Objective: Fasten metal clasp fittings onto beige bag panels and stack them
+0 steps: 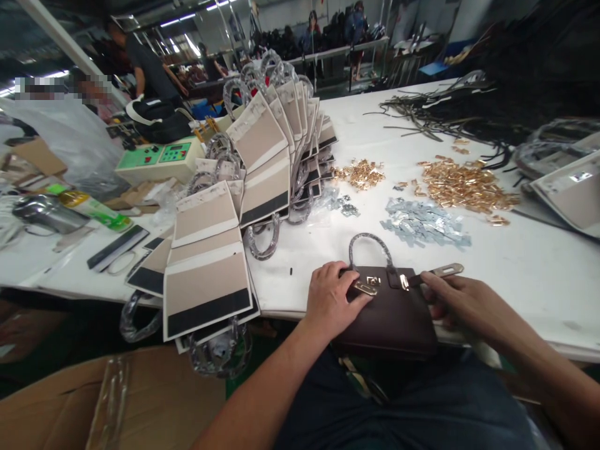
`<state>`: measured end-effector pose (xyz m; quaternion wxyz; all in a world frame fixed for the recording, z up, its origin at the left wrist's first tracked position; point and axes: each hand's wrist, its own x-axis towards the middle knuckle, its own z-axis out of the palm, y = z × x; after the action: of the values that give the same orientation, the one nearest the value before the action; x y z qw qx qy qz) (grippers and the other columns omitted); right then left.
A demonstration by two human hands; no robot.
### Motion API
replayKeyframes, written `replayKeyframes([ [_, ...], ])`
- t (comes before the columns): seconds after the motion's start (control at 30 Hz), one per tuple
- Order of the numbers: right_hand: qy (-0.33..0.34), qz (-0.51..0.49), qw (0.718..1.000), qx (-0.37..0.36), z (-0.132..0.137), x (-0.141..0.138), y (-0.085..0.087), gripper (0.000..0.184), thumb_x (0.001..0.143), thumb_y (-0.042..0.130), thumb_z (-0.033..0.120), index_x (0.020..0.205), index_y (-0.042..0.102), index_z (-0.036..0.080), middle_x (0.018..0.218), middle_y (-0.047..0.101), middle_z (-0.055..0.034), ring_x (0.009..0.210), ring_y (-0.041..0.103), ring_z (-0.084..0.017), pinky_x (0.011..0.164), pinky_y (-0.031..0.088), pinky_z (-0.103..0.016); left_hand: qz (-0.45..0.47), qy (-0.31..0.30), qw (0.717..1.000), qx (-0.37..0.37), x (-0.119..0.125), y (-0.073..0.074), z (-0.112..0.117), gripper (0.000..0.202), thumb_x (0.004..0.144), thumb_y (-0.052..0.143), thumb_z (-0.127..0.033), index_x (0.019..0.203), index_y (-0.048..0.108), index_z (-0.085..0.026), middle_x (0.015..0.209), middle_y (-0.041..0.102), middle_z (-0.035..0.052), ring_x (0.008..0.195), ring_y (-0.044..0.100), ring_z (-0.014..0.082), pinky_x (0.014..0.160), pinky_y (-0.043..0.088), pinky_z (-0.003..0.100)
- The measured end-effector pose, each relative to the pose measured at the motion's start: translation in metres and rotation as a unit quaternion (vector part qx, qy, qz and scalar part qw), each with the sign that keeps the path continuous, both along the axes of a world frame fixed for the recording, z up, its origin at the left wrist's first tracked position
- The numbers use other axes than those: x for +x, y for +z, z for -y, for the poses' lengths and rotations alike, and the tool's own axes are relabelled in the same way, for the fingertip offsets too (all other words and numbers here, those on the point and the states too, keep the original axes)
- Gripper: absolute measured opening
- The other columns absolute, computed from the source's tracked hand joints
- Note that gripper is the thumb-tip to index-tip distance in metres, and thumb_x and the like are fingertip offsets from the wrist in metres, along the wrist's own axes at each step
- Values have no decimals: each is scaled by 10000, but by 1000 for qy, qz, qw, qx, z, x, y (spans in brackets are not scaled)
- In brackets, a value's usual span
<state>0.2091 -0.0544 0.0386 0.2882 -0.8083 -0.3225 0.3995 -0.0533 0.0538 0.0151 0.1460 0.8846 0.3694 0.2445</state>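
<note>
Strip lights (178,20) shine in the workshop (290,37) behind a white worktable (529,259) bearing heaped gold-coloured metal fittings (466,184), silvery metal plates (424,222) and stacked beige bag panels (206,265). At its near edge, the left hand (332,297) clasps a dark brown handbag (389,325); the right hand (454,297) pinches its metal-tipped strap (447,270).

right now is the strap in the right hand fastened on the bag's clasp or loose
Unfastened: the right hand holds the strap, its metal tip out beside the dark bag, off the clasp.
</note>
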Motion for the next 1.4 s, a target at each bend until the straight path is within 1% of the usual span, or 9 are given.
replayKeyframes([
  [0.13,-77,8,997,20,16,14,24,565,805,731,798,795,748,233,598,656,-78,451,552,-210,399,381,-318,-16,-10,1000,2,-1,1,-4,378,894,824,-495,1213,749,-305,1209,656,70,1187,612,280,1010,459,496],
  [0.23,-207,-141,946,205,9,24,50,445,761,859,679,695,684,275,617,576,-43,469,490,-187,407,372,-332,-16,-19,1000,-10,0,2,-7,390,898,821,-491,1243,750,-322,1225,650,72,1202,602,286,1011,440,509],
  [0.33,-218,-289,852,378,-30,22,75,488,834,873,559,634,543,262,596,389,31,453,297,-117,409,304,-293,-18,-16,999,-23,1,3,-9,397,901,814,-502,1250,750,-324,1274,650,76,1229,591,294,1027,425,523],
  [0.43,-174,-388,816,391,-91,7,84,493,852,847,553,660,511,248,607,315,58,477,223,-103,403,277,-272,-23,-13,999,-30,2,3,-10,399,896,816,-505,1246,750,-324,1353,639,73,1268,572,301,1050,416,527],
  [0.6,-123,-499,805,295,-176,-26,44,546,809,895,490,649,443,229,566,338,86,450,283,-73,392,319,-204,-31,-9,998,-50,3,4,-11,409,892,810,-520,1245,737,-327,1376,645,65,1286,554,305,1059,403,527],
  [0.7,-92,-523,811,245,-191,-39,11,531,787,919,499,685,475,227,573,401,82,442,338,-75,378,356,-197,-30,-9,997,-64,3,4,-12,397,919,773,-548,1246,727,-327,1370,653,62,1292,544,304,1058,395,525],
  [0.8,-71,-535,812,221,-189,-45,-4,527,795,923,522,716,494,226,589,421,81,443,355,-73,376,373,-186,-32,-6,997,-69,4,4,-13,380,931,755,-553,1229,728,-320,1363,662,66,1296,539,308,1062,388,525],
  [1.13,-32,-513,833,203,-185,-54,-3,581,793,914,597,715,459,246,587,411,83,416,325,-81,353,346,-229,-33,-1,997,-66,5,2,-14,412,930,740,-604,1198,714,-292,1375,682,80,1291,571,316,1053,398,517],
  [1.4,-61,-545,813,197,-187,-58,-5,560,787,941,505,722,450,245,580,411,84,412,309,-68,336,323,-197,-35,-3,997,-66,4,0,-14,298,933,760,-507,1113,698,-278,1384,687,56,1316,569,297,1097,387,495],
])
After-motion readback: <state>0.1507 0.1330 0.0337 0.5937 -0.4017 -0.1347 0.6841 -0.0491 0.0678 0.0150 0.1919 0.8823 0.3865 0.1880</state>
